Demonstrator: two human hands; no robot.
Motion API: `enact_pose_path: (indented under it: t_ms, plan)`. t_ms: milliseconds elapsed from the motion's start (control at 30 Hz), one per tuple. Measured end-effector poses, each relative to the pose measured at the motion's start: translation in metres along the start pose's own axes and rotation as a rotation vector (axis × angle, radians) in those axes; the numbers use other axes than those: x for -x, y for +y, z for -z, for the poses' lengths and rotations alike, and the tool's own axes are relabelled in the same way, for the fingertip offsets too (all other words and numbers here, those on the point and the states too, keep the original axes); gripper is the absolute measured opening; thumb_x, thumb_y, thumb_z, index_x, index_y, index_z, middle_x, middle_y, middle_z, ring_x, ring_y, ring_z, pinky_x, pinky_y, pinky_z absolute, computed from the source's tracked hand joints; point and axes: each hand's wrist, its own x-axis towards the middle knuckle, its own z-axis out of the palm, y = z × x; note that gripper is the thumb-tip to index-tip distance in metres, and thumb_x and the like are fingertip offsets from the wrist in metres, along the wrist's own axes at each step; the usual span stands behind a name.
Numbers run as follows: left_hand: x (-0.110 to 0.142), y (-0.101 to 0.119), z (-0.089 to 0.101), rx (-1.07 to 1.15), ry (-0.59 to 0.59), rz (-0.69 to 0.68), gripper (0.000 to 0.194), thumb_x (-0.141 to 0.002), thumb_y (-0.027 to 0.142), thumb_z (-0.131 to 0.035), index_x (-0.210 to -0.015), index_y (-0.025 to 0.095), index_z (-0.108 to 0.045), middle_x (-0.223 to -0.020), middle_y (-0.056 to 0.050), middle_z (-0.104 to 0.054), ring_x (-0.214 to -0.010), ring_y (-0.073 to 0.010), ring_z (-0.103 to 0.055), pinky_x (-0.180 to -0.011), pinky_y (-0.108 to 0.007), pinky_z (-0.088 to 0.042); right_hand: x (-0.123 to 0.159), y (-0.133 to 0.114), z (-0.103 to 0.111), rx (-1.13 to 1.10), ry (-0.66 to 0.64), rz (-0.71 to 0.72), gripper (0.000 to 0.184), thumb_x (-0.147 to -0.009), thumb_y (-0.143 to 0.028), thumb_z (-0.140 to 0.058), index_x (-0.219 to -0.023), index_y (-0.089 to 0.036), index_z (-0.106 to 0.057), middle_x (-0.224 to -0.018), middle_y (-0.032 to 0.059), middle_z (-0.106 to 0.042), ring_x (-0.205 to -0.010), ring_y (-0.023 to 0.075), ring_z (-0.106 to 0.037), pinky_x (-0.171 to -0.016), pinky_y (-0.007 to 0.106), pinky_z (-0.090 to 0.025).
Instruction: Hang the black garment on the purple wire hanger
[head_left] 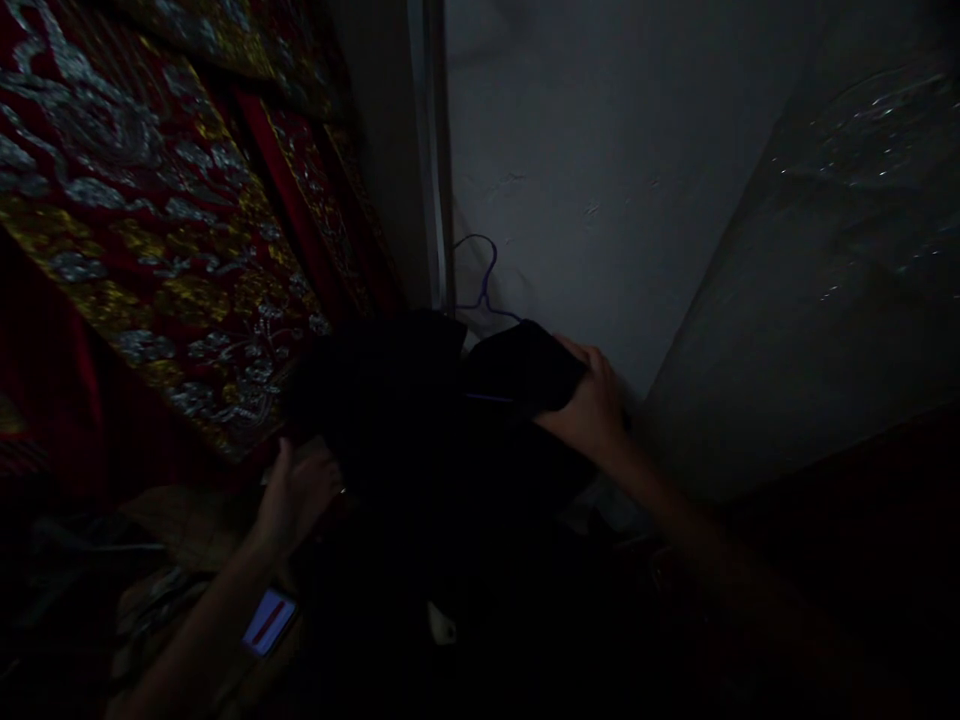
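A black garment [420, 400] hangs in the dim middle of the view; its folds are lost in the dark. From its neck rises the hook of a purple hanger [487, 280], with a bit of the hanger's bar showing lower down. My right hand [589, 400] is closed on the right shoulder part of the garment, fingers behind the cloth. At the garment's left edge, my left hand [300, 490] has its fingers curled and thumb raised; darkness hides what is in them.
Red cloth [172, 220] with gold and silver embroidery drapes on the left. A pale wall [600, 130] stands behind, with a metal pole [435, 150] upright before it. Clear plastic sheeting [847, 250] covers the right. A lit phone [270, 620] lies below my left forearm.
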Motion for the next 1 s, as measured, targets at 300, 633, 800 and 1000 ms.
enact_pose_path:
  t_ms: [300, 633, 800, 1000]
  plan:
    - [0.016, -0.064, -0.019, -0.163, 0.283, -0.004, 0.068, -0.069, 0.043, -0.088, -0.128, 0.023, -0.061, -0.136, -0.011, -0.065, -0.135, -0.0322, -0.055, -0.115, -0.048, -0.042, -0.022, -0.031, 0.018, 0.018, -0.158, 0.155, 0.105, -0.061, -0.036, -0.083, -0.153, -0.016, -0.037, -0.138, 0.018, -0.05, -0.128, 0.0391, -0.048, -0.11, 0.059, -0.04]
    - [0.045, -0.106, -0.066, 0.027, 0.397, 0.109, 0.062, -0.073, 0.017, -0.083, -0.13, 0.023, -0.059, -0.134, -0.009, -0.068, -0.131, -0.029, -0.059, -0.112, -0.047, -0.048, 0.106, -0.061, -0.048, -0.548, -0.229, -0.542, 0.038, -0.091, -0.057, -0.054, -0.085, -0.021, -0.062, -0.083, 0.0054, -0.068, -0.082, 0.0219, -0.065, -0.078, 0.036, -0.052]
    - [0.064, -0.108, -0.078, 0.044, 0.335, 0.22, 0.057, -0.071, 0.016, -0.083, -0.124, 0.02, -0.064, -0.126, -0.011, -0.072, -0.124, -0.0316, -0.064, -0.109, -0.05, -0.05, 0.159, -0.064, -0.118, -0.68, -0.483, -0.897, 0.05, -0.088, -0.065, -0.051, -0.07, -0.019, -0.065, -0.067, 0.0045, -0.066, -0.07, 0.0208, -0.065, -0.063, 0.03, -0.046]
    - [0.081, -0.091, -0.074, 0.019, 0.388, 0.224, 0.056, -0.072, 0.016, -0.083, -0.124, 0.02, -0.064, -0.124, -0.01, -0.073, -0.12, -0.0311, -0.067, -0.108, -0.049, -0.051, 0.181, -0.067, -0.117, -0.695, -0.434, -0.928, 0.03, -0.082, -0.047, -0.058, -0.07, -0.02, -0.063, -0.063, 0.0017, -0.063, -0.064, 0.0185, -0.061, -0.058, 0.027, -0.043]
